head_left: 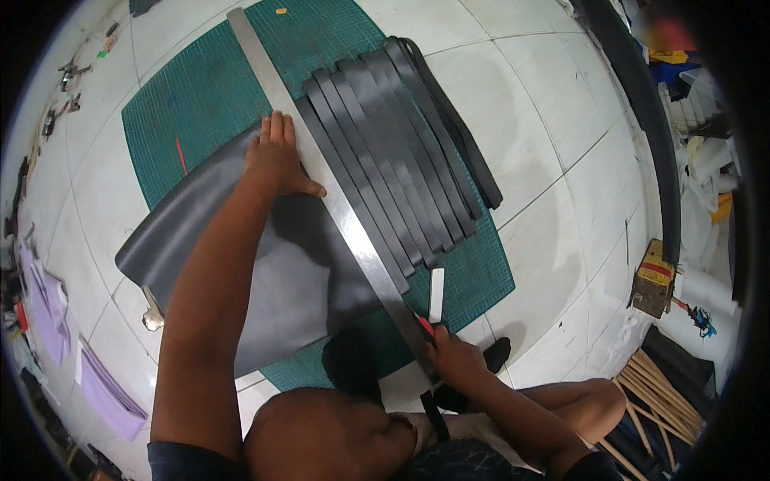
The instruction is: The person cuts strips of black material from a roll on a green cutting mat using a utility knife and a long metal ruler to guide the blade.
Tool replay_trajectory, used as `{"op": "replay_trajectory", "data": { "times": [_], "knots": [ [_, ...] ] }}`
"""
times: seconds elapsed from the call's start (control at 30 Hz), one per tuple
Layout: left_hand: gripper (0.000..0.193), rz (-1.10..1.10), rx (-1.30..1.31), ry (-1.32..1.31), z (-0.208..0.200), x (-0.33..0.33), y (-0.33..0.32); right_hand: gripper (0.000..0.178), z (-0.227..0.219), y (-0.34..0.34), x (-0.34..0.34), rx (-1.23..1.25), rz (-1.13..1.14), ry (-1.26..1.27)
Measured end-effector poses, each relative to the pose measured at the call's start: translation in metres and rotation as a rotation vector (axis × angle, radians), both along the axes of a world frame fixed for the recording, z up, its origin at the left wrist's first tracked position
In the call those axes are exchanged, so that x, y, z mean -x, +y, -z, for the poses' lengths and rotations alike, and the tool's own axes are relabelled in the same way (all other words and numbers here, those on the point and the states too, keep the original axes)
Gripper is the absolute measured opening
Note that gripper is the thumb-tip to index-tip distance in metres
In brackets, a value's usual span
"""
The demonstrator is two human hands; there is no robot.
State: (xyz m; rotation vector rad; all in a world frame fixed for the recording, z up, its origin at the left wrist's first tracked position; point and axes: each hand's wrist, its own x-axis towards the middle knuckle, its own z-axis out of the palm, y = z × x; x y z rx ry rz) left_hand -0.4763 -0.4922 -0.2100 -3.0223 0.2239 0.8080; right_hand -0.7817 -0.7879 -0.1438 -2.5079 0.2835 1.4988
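A long metal ruler point(349, 223) runs slantwise across a black leather-like sheet point(281, 301) and a green cutting mat point(196, 92). My left hand point(279, 156) lies on the sheet and the ruler's left edge, fingers extended and thumb stretched out on the ruler. Near the ruler's close end, my right hand point(459, 362) is closed round a red-handled cutter point(425, 325); most of its handle is hidden in the fist. Several cut black strips point(393, 160) overlap side by side to the right of the ruler. Beside their near ends is a white oblong piece point(437, 293).
A thin red stick point(181, 156) and a small yellow piece point(281, 11) rest on the mat. White floor tiles point(545, 256) surround it. Folded lilac cloth point(108, 393) lies at left; wooden rods point(662, 393) and a worn box-like block point(654, 279) are at right.
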Motion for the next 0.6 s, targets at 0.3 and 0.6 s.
{"op": "replay_trajectory", "data": {
  "times": [0.3,0.6],
  "knots": [
    [0.158,-0.027,-0.021,0.037,-0.007,0.005,0.012,0.036,-0.011,0.043,-0.124,-0.253,-0.05,-0.507],
    [0.153,-0.009,-0.002,0.021,0.005,0.005,0.012,0.039,0.047,0.175,-0.3,-0.349,0.045,-0.6]
  ]
}}
